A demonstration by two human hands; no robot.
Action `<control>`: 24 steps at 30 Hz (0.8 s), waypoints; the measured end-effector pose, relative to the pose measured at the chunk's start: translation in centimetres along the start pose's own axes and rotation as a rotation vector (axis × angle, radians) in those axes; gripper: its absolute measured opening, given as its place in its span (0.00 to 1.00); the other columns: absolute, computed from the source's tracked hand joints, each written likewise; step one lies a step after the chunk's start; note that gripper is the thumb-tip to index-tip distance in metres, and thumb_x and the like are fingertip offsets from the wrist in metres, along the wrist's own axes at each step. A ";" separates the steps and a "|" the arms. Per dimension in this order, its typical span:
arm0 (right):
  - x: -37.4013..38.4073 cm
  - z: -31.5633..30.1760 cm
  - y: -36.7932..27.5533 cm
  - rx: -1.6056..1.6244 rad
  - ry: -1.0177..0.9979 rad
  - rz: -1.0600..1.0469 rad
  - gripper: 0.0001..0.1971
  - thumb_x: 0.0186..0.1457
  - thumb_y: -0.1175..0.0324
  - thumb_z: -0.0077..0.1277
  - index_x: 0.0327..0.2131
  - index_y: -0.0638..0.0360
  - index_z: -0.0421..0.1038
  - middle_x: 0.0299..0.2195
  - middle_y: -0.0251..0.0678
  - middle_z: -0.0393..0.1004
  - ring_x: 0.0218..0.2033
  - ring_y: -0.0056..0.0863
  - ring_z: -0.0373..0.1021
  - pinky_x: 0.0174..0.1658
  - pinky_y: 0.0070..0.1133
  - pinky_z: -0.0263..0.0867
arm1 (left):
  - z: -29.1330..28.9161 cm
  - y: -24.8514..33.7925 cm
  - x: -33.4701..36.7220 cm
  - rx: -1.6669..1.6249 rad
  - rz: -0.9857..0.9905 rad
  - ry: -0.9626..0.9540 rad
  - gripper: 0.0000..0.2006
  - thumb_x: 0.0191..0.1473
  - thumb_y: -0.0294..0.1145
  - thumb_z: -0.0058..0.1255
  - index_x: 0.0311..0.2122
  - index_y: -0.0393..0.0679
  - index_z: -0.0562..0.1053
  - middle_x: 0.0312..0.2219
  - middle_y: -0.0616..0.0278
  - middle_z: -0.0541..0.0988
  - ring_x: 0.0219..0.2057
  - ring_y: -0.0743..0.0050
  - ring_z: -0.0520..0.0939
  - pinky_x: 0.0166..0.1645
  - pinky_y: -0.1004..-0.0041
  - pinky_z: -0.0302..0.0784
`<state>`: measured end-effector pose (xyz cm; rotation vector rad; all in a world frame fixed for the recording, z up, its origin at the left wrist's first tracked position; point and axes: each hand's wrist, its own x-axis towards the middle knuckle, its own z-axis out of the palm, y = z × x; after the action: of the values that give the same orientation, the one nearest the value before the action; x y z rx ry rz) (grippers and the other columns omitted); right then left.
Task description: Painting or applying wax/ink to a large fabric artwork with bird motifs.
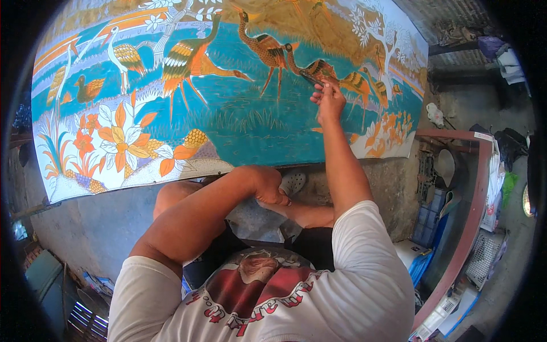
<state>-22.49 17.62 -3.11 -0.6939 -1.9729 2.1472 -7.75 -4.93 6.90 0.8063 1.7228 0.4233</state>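
A large painted cloth [256, 128] spreads in front of me, with orange and brown cranes, flowers and teal water. Raised over its right half, my right hand [329, 104] pinches a slim dark paintbrush-like tool [314, 78]. The tool points up and left across a brown crane [325, 69]; its tip is too small to make out. Below the cloth's lower edge, my left hand [272, 187] hangs down, with its fingers curled over my bent leg [307, 214]. Nothing else shows in that hand.
A reddish-brown frame [481, 182] stands at my right, around a blue crate [428, 216]. Beyond it are a grey perforated basket [484, 256] and several bags. A grey wall [85, 233] lies below the cloth at left. One grey clog [293, 182] shows under the cloth.
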 end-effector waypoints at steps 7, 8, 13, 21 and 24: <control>0.3 0.8 0.1 0.010 -0.034 -0.082 0.13 0.67 0.67 0.46 0.49 0.62 0.73 0.37 0.42 0.79 0.24 0.22 0.72 0.25 0.22 0.75 | 0.2 -0.4 0.6 0.019 0.024 0.002 0.38 0.51 0.68 0.49 0.32 0.33 0.81 0.35 0.40 0.82 0.40 0.43 0.82 0.45 0.56 0.76; 0.3 0.9 0.2 -0.012 -0.071 -0.050 0.13 0.67 0.67 0.46 0.49 0.63 0.72 0.37 0.42 0.79 0.25 0.22 0.73 0.25 0.22 0.75 | 0.2 -0.4 0.7 0.022 0.024 0.004 0.38 0.51 0.68 0.49 0.32 0.33 0.81 0.35 0.40 0.82 0.40 0.43 0.82 0.45 0.56 0.76; 0.3 -0.5 0.3 0.014 0.019 -0.033 0.13 0.67 0.66 0.46 0.50 0.62 0.72 0.38 0.42 0.79 0.25 0.23 0.73 0.26 0.23 0.76 | 0.6 -0.3 1.0 0.067 0.035 0.023 0.37 0.51 0.68 0.48 0.32 0.33 0.81 0.34 0.40 0.82 0.40 0.42 0.82 0.45 0.56 0.76; 0.7 -1.7 0.4 -0.005 -0.055 -0.016 0.15 0.67 0.64 0.45 0.52 0.63 0.70 0.39 0.42 0.78 0.27 0.23 0.73 0.29 0.24 0.76 | 0.1 -0.6 1.2 0.047 0.021 0.009 0.36 0.51 0.67 0.49 0.31 0.34 0.81 0.34 0.41 0.82 0.39 0.43 0.83 0.44 0.56 0.76; 1.0 -2.5 -0.3 0.034 0.052 -0.067 0.15 0.67 0.65 0.45 0.52 0.63 0.70 0.39 0.42 0.78 0.27 0.23 0.73 0.29 0.24 0.76 | 0.0 -0.3 1.2 0.044 0.006 0.000 0.36 0.50 0.68 0.50 0.31 0.34 0.81 0.33 0.41 0.82 0.38 0.43 0.83 0.43 0.56 0.76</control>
<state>-22.38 20.32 -3.13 -0.6608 -1.9010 2.0978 -8.02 -4.34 5.84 0.8437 1.7356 0.3907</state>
